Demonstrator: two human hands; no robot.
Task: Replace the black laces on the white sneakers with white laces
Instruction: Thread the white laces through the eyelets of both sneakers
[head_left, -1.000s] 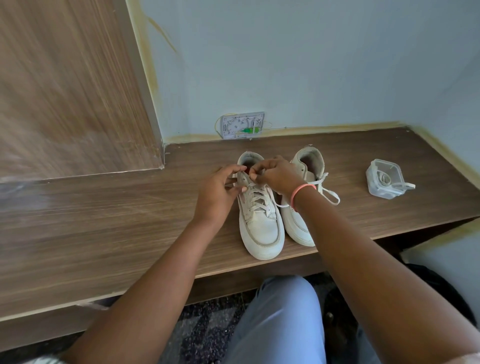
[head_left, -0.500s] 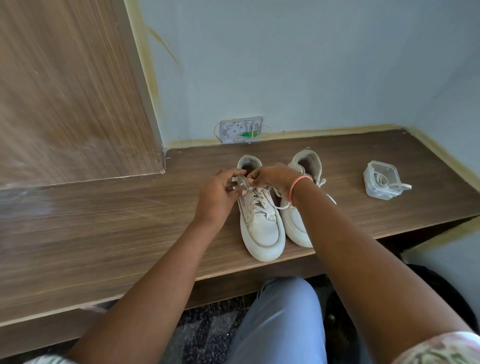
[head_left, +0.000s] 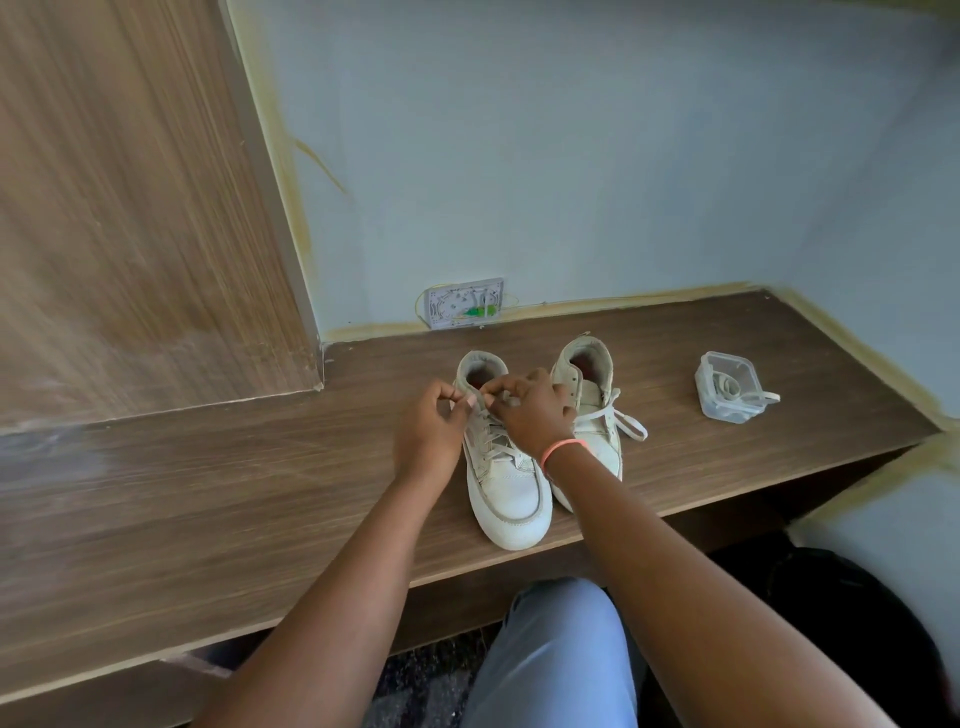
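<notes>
Head view shows our left hand (head_left: 434, 431) and right hand (head_left: 530, 410) each pinching an end of the white lace (head_left: 493, 441) atop the left sneaker (head_left: 506, 483) on the shelf (head_left: 260, 493); we should draw both ends evenly before knotting

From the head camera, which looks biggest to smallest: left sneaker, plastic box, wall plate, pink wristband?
1. Left sneaker
2. Plastic box and wall plate: look alike, so unranked
3. Pink wristband
</notes>
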